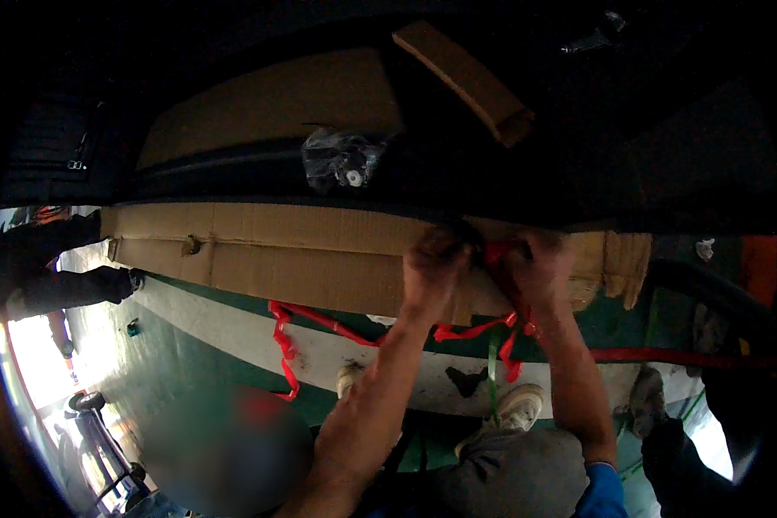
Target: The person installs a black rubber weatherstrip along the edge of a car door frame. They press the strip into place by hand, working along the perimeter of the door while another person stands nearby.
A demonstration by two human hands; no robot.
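Red strip: one, at 3 o'clock of view centre, between the hands, before the cardboard. Likely light, limp, prone to twisting; best pinched flat, close to the cardboard edge.
Right grip: curled closed, seemingly on the strip.
Left grip: fingers bent; whether anything is held, cannot tell.
Obscured: fingertips, in shadow; red lengths toward 7 o'clock, partly behind the left forearm; any join to the strip unclear.
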